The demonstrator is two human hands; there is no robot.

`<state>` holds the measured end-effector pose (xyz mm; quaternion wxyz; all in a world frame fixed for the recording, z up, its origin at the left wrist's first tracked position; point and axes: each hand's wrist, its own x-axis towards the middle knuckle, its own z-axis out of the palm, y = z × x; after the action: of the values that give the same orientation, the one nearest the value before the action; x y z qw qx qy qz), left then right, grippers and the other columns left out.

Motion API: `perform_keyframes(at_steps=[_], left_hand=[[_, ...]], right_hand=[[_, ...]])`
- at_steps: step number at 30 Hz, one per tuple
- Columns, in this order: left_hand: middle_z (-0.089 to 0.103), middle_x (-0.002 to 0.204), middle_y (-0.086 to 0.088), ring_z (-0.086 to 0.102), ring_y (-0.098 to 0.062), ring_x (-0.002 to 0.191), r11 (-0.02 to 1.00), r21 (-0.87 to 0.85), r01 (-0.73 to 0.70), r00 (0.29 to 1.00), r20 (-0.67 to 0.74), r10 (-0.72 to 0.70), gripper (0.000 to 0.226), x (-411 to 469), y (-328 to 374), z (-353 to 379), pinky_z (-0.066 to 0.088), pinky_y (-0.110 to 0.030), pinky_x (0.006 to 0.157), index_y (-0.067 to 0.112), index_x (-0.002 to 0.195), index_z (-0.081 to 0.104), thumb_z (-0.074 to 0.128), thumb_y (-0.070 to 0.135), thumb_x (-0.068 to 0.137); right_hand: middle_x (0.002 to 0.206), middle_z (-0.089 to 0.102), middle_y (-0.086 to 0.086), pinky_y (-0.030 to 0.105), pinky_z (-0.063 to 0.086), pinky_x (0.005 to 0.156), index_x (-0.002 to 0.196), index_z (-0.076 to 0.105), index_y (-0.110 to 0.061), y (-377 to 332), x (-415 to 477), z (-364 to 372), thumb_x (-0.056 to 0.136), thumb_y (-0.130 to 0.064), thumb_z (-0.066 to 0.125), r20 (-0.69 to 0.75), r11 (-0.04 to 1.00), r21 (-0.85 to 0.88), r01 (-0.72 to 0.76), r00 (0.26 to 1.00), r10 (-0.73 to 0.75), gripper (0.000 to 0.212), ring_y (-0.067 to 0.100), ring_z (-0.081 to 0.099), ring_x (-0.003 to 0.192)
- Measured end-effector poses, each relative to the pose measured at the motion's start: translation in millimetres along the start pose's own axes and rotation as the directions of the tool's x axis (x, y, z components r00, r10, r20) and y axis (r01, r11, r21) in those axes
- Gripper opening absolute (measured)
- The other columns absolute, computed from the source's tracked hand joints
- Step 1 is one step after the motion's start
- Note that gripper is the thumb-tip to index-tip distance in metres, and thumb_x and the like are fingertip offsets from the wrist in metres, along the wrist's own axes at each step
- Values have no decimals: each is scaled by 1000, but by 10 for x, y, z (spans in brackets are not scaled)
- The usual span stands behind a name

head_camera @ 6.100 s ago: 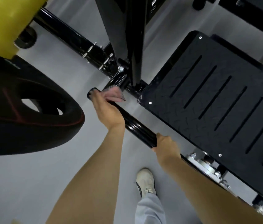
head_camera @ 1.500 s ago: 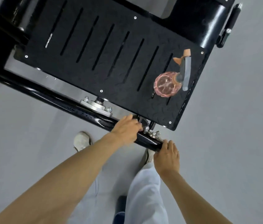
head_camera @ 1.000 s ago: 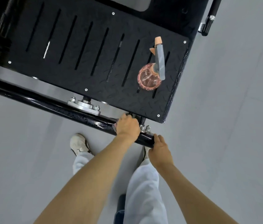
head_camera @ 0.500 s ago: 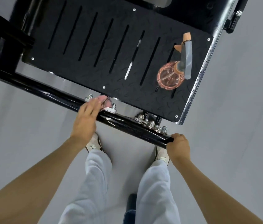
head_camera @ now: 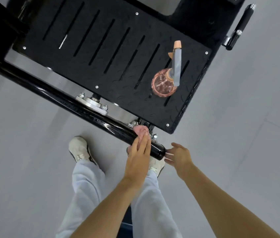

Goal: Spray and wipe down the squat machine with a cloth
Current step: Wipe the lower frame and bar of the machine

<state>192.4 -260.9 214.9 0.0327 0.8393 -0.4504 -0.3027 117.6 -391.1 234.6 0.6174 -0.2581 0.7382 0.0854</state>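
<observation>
The squat machine's black tread plate [head_camera: 101, 54] fills the top of the view, with a glossy black bar [head_camera: 49, 90] running along its near edge. My left hand [head_camera: 140, 157] presses a pink cloth [head_camera: 141, 131] onto the bar close to its right end. Just past the bar's end cap, my right hand [head_camera: 178, 154] hovers with fingers spread, holding nothing. A pink spray bottle [head_camera: 164, 85] with a grey and orange trigger head stands on the plate near its right edge.
A silver bolted flange [head_camera: 92, 103] sits on the bar's middle, with more bolts beside the cloth. A black handle [head_camera: 240, 26] sticks out at the upper right. My legs in pale trousers and white shoes [head_camera: 79, 148] stand on the grey floor below the bar.
My left hand slid the cloth rightward along the bar to its end. My right hand let go of the bar's end and opened beside it.
</observation>
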Motion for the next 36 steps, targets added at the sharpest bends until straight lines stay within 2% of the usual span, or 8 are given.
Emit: perform_keyframes(at_steps=[3,7,13,17,21,27,32,36], left_hand=[[19,157,-13,26,-30,142,920,209,-332,942,131,310,65,66,-112,31,39,-42,107,0,147,14,30,5,85],[30,151,-14,35,-29,135,785,298,-544,833,309,460,68,218,26,-112,42,-35,105,-2,144,29,42,-1,78],[53,125,-8,41,-26,120,824,336,-456,811,538,230,31,836,572,-138,30,-42,107,11,116,61,39,20,95],[50,134,-10,41,-29,128,842,406,-355,757,654,4,35,1088,798,11,34,-43,107,16,126,58,40,28,98],[49,139,-5,35,-30,133,667,568,-482,724,687,-61,37,1116,875,326,32,-40,108,19,133,51,42,28,99],[57,123,8,40,-23,124,398,573,-716,676,711,194,30,982,808,489,36,-32,95,26,125,56,43,30,98],[46,136,4,36,-18,130,106,539,-836,539,767,349,38,804,757,533,32,-28,100,19,137,42,37,27,100],[50,109,7,51,-15,105,-162,524,-836,444,820,361,26,544,651,559,34,-24,67,19,117,54,39,17,96]], right_hand=[[92,61,14,43,47,97,133,46,-6,18,-18,-82,100,-9,40,60,999,37,-29,998,27,33,32,61,95],[102,64,16,38,45,95,133,45,-8,80,33,-125,103,-28,38,116,996,86,-31,993,21,38,26,65,92],[108,62,14,42,48,93,118,55,-4,61,139,-91,104,-33,27,19,991,-128,29,999,-27,43,25,62,90],[109,63,14,48,46,98,107,58,-6,49,302,-132,102,-39,26,4,972,-217,87,996,-88,46,32,60,106],[115,62,17,49,44,100,113,57,-5,119,468,-201,102,-43,25,-43,960,-262,100,992,-115,51,32,58,108],[125,58,17,45,41,103,127,52,-1,282,484,-151,103,-41,23,-170,970,-220,100,976,-139,55,33,55,116],[126,59,16,40,42,101,126,55,-2,538,334,13,103,-41,21,-231,991,-32,130,964,-134,56,32,54,117],[130,56,16,31,38,94,129,52,-1,651,210,63,104,-40,18,-259,977,70,201,950,-176,58,29,51,121]])
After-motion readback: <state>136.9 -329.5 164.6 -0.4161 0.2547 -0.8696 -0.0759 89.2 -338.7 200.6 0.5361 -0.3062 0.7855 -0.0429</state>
